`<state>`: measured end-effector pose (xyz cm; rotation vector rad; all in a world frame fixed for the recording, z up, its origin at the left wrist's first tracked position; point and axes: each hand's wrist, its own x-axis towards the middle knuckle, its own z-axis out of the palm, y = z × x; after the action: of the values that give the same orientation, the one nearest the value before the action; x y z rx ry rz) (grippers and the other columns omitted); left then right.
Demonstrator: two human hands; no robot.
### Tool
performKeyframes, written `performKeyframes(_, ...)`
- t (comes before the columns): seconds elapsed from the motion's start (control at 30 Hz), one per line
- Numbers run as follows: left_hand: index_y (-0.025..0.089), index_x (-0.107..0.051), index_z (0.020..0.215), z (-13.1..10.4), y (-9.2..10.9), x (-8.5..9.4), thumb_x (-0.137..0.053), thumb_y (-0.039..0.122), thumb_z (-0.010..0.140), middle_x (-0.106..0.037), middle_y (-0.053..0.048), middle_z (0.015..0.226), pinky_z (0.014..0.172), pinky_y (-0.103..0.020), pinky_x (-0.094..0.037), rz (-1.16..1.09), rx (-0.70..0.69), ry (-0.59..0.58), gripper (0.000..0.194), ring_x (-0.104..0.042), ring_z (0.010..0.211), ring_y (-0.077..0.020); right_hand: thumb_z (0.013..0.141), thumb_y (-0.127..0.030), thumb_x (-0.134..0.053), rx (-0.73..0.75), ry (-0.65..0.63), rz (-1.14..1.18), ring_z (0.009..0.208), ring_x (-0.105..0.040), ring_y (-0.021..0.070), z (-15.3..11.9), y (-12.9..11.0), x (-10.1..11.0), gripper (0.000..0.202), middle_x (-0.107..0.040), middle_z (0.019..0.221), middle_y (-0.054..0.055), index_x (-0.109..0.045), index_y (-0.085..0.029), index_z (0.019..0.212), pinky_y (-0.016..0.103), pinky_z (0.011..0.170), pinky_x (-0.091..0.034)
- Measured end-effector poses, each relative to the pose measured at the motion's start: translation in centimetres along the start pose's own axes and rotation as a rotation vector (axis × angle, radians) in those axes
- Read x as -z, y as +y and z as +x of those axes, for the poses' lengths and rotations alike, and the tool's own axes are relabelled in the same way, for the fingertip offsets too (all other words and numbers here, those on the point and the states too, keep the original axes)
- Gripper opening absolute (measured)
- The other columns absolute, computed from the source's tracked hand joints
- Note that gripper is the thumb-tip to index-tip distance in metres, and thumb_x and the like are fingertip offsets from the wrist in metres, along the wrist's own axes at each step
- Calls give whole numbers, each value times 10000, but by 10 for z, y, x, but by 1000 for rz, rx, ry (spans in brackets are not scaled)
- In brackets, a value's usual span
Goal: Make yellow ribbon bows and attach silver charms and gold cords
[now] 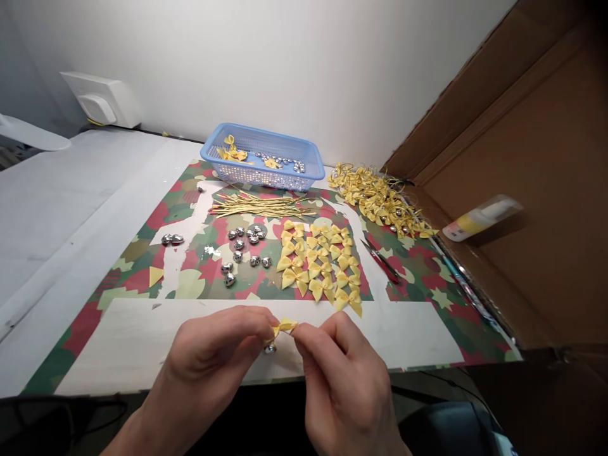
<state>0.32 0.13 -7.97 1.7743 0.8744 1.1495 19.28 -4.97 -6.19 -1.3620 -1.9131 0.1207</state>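
Just above the front edge of the table, my left hand pinches a small yellow ribbon bow between thumb and fingertips. A silver jingle bell hangs right below the bow, close to the left fingertips. My right hand is closed in a pinch at the bow's right end, where a thin cord runs into its fingertips. The fingers partly hide how cord, bow and bell are joined. Beyond the hands, yellow bows lie in rows, with several loose silver bells to their left.
A bundle of gold cords lies before a blue basket holding bows and bells. At the back right is a heap of bows with cords. Red-handled scissors lie at right, near a cardboard wall with a bottle.
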Motion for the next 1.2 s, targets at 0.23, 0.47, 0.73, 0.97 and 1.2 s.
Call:
performKeyframes(0.23,260,-739,894,0,2,-1,-639,4,887,-802,33,894,715,-167,-614,-128,98,40,275,-747,769,-141,954,-19,-504,-81,49,115,654,-500,144,-1,-3,-11,209,-448,783,5,-637,-177,984,258,562,-406)
performKeyframes(0.47,277,-738,911,-2,2,-1,-628,-13,886,-793,28,902,774,-185,-610,-129,66,85,311,-746,816,-144,939,-26,-492,-68,114,122,611,-497,138,-3,-6,-18,258,-450,756,-1,-662,-180,1056,254,531,-415)
performKeyframes(0.73,287,-745,917,-1,3,-1,-618,-8,901,-794,36,910,774,-176,-608,-155,82,68,322,-747,824,-137,938,-8,-476,-74,90,154,621,-494,131,-4,-5,-17,320,-430,770,-4,-661,-184,1131,250,528,-421)
performKeyframes(0.97,283,-762,885,-3,1,0,-648,11,896,-796,31,901,766,-182,-613,-186,127,107,296,-743,813,-144,944,-12,-464,-82,95,189,624,-496,132,-4,-5,-18,356,-416,777,-10,-662,-205,1168,248,525,-432)
performKeyframes(1.2,274,-785,847,-4,1,0,-700,51,879,-807,16,861,706,-194,-635,-249,238,106,240,-753,772,-163,975,-27,-480,-159,15,320,638,-510,117,-1,-2,-13,310,-434,782,-15,-690,-229,1080,232,554,-432)
